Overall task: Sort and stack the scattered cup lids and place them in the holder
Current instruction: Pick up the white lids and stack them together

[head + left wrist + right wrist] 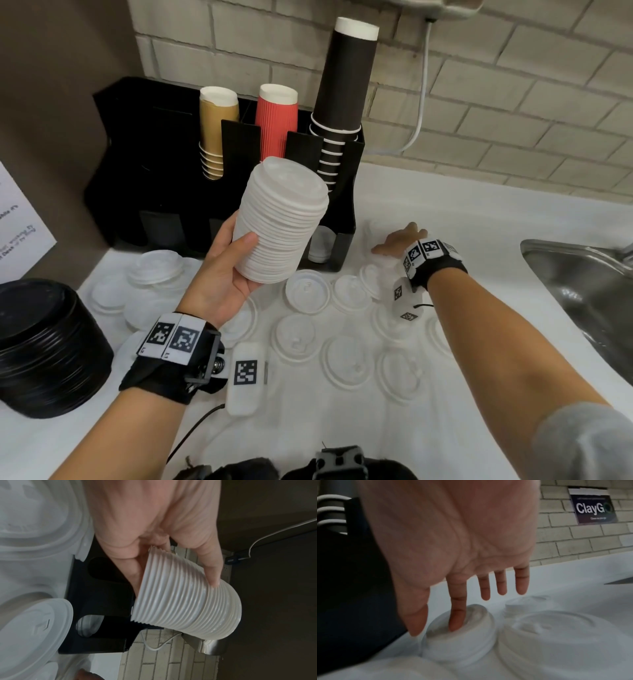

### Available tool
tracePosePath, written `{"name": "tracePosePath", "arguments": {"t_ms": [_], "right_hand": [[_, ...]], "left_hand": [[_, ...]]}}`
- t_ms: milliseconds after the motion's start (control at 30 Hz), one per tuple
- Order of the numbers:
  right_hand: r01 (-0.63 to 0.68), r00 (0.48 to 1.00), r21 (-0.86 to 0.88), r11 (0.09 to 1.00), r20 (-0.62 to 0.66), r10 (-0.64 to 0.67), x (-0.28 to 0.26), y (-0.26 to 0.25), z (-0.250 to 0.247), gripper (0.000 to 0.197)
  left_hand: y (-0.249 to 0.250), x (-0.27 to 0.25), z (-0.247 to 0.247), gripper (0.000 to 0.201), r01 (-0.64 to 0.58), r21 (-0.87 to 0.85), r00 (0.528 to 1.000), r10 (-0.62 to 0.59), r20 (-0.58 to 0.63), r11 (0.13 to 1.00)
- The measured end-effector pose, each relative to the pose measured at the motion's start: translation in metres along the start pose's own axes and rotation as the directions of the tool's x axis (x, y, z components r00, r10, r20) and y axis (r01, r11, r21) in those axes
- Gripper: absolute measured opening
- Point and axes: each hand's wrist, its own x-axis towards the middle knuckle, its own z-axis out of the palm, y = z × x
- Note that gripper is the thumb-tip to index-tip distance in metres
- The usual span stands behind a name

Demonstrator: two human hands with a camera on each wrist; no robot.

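Observation:
My left hand (pixel 226 263) grips a tall stack of white lids (pixel 282 219) and holds it tilted in the air in front of the black holder (pixel 164 178). The left wrist view shows the thumb (pixel 212 572) lying along the stack (pixel 185 599). My right hand (pixel 399 240) is flat with straight fingers just right of the holder. Its index finger (pixel 457 615) touches the top of a small white lid (pixel 458 639). Several loose white lids (pixel 307 291) lie scattered on the white counter. A few white lids (pixel 320 246) sit in the holder's right front slot.
The holder's back slots carry tan (pixel 215 130), red (pixel 275 120) and black (pixel 342 102) cup stacks. A stack of black lids (pixel 44 346) stands at the left. A steel sink (pixel 582 291) lies to the right. A white cable (pixel 423 85) hangs down the brick wall.

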Motion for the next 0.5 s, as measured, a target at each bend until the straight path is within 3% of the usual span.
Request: {"name": "tracePosePath", "arguments": {"t_ms": [133,267,400,500], "right_hand": [[0.086,0.993,0.053,0.995,-0.082,-0.081,0.004,-0.004,-0.005,0.064],[0.195,0.975,0.318,0.928,-0.162,-0.150,0.009,-0.009,-0.002,0.065],[0.064,0.996,0.095,0.993,-0.065,-0.058,0.017,-0.024,-0.005,0.065],[0.083,0.996,0.011,0.996,-0.013,-0.083,0.031,-0.031,-0.002,0.068]], "left_hand": [[0.004,-0.001,0.002,0.101,-0.008,0.002,1.000,0.008,0.002,1.000],[0.005,-0.003,0.002,0.108,-0.008,0.021,1.000,0.008,-0.013,1.000],[0.008,-0.004,0.001,0.108,-0.011,0.032,1.000,0.012,-0.015,0.999],[0.012,-0.003,0.001,0.108,-0.015,0.047,1.000,0.016,-0.017,0.999]]}}
